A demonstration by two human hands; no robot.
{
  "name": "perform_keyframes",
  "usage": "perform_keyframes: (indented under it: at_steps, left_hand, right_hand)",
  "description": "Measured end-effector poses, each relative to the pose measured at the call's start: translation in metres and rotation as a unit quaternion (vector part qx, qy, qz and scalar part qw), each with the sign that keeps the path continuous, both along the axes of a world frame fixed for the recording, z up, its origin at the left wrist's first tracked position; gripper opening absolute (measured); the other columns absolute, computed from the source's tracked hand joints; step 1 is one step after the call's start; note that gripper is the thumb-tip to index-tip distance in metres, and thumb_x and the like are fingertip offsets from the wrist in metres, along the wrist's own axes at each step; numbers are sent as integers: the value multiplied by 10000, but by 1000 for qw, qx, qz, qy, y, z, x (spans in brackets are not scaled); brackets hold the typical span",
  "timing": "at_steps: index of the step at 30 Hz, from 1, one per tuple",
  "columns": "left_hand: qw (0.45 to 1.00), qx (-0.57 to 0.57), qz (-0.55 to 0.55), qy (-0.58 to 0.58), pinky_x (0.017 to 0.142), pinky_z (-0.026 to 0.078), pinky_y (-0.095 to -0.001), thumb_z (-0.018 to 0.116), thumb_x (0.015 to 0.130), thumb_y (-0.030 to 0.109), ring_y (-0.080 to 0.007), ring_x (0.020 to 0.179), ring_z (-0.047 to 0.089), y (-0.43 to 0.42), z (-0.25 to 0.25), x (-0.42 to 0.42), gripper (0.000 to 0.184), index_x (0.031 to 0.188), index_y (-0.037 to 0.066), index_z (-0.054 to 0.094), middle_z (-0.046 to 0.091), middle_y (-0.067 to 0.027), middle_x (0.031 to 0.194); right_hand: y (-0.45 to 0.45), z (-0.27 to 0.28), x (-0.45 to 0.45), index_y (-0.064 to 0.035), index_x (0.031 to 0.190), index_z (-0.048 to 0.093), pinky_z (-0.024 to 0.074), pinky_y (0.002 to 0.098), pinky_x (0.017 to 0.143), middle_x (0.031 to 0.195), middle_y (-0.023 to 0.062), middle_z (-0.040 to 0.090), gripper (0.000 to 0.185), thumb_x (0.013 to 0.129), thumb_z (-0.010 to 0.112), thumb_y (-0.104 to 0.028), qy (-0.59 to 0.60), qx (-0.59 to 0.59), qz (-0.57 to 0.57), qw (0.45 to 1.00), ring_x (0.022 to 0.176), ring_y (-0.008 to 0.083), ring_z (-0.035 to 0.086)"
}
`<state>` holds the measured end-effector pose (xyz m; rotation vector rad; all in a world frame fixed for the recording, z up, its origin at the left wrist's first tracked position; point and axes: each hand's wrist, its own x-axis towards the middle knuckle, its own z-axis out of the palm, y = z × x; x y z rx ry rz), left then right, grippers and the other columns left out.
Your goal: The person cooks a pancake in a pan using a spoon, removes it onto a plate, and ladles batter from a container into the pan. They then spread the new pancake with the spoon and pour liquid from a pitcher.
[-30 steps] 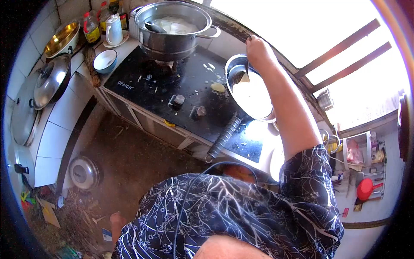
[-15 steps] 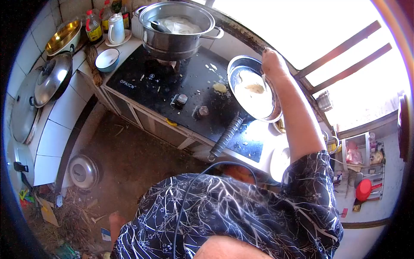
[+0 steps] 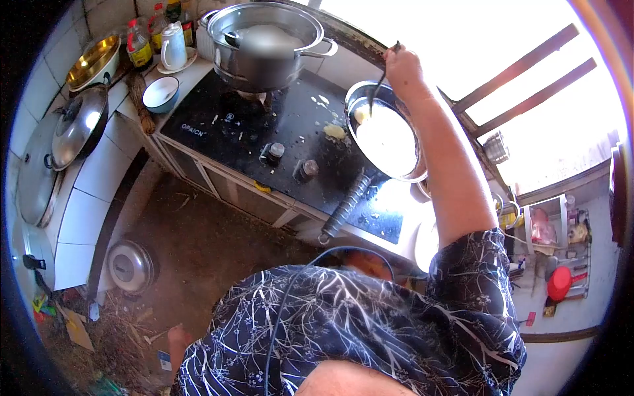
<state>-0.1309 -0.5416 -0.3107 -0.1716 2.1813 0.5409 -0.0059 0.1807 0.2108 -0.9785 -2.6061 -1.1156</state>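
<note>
My right hand [image 3: 404, 71] is closed around the dark handle of a long thin utensil [image 3: 376, 91], above the far side of a pan. The utensil slants down into the pan [image 3: 422, 173], and its working end is too small to make out. A pale yellowish lump [image 3: 362, 114] lies in the pan's upper left, beside the utensil's lower end. Bright glare whitens most of the pan's inside. Its wrapped handle [image 3: 347, 208] points toward me over the stove's front edge. My left hand does not clearly show.
On the black stove [image 3: 218, 142] stands a big steel pot [image 3: 310, 53], partly blurred. Yellow scraps [image 3: 335, 132] dot the stovetop. A blue bowl [image 3: 161, 94], a jug [image 3: 174, 47] and bottles stand at left. A steel basin [image 3: 130, 266] lies on the floor. The window is at right.
My right hand has moved up and left with the utensil, whose dark handle now shows. The yellowish patch seen mid-pan earlier now appears at the upper left. The view has shifted slightly.
</note>
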Motion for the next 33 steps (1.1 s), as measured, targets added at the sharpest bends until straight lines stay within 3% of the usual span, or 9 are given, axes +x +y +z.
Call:
perform_keyframes:
  at_steps: [5, 7, 11, 13, 14, 15, 16, 24, 33]
  left_hand:
    - [969, 55, 225, -80, 538, 479, -412, 496, 813, 226, -276, 703, 579, -5, -5, -5, 287, 991, 4, 531, 570, -157, 802]
    - [839, -32, -484, 246, 583, 487, -398, 560, 749, 244, -277, 714, 590, -29, -27, -10, 307, 953, 15, 561, 586, -163, 826]
    - [863, -59, -459, 204, 664, 489, -377, 629, 639, 253, -288, 757, 599, -22, -33, -20, 346, 907, 37, 590, 601, -170, 842]
    - [967, 101, 212, -95, 722, 481, -347, 657, 555, 277, -287, 797, 596, -13, -35, -24, 408, 892, 54, 599, 606, -169, 840]
    - [968, 100, 208, -94, 722, 481, -347, 657, 555, 277, -287, 797, 596, -11, -32, -26, 408, 892, 54, 599, 606, -169, 840]
    - [986, -18, -158, 55, 718, 482, -357, 641, 575, 287, -288, 799, 597, -9, -29, -27, 384, 881, 59, 602, 611, -159, 833]
    - [835, -133, -497, 195, 713, 483, -367, 624, 594, 297, -289, 801, 599, -6, -25, -27, 363, 870, 63, 604, 616, -149, 826]
    - [861, -147, -475, 107, 765, 465, -386, 582, 643, 324, -307, 872, 585, 6, -34, -30, 352, 893, 77, 609, 610, -151, 919]
    - [850, -143, -480, 162, 721, 473, -408, 573, 665, 332, -326, 836, 593, 15, 15, -8, 319, 846, 74, 618, 617, -155, 874]
  right_hand:
    - [2, -8, 25, 22, 951, 549, 476, 349, 748, 888, 201, 590, 208, 854, 418, -107, 240, -201, -47, 949, 832, 294, 593]
    - [-13, -8, 26, 21, 958, 547, 473, 356, 756, 909, 200, 588, 205, 846, 418, -91, 215, -208, -55, 953, 850, 297, 589]
    - [-20, -22, 15, 26, 917, 536, 455, 387, 762, 883, 217, 580, 215, 843, 398, -121, 207, -205, 4, 957, 837, 337, 570]
    - [-26, -24, 11, 15, 862, 541, 455, 398, 725, 801, 217, 583, 266, 871, 375, -193, 231, -192, 56, 952, 771, 348, 570]
    - [-32, -18, 9, 15, 862, 541, 455, 398, 725, 801, 217, 583, 266, 871, 375, -193, 233, -193, 52, 952, 771, 348, 570]
    - [-39, -10, 8, 12, 866, 544, 455, 397, 715, 786, 213, 584, 257, 866, 382, -187, 268, -205, 48, 940, 755, 346, 572]
    - [-42, -6, 9, 9, 870, 546, 456, 397, 706, 771, 209, 585, 247, 861, 389, -182, 302, -217, 44, 927, 740, 343, 573]
    - [10, 30, 75, 21, 963, 497, 468, 200, 533, 770, 83, 579, 265, 885, 420, -220, 490, -469, 84, 730, 579, 91, 542]
    - [31, 34, 91, -5, 828, 505, 461, 185, 450, 652, 57, 557, 319, 859, 508, -323, 358, -496, 66, 789, 494, 73, 546]
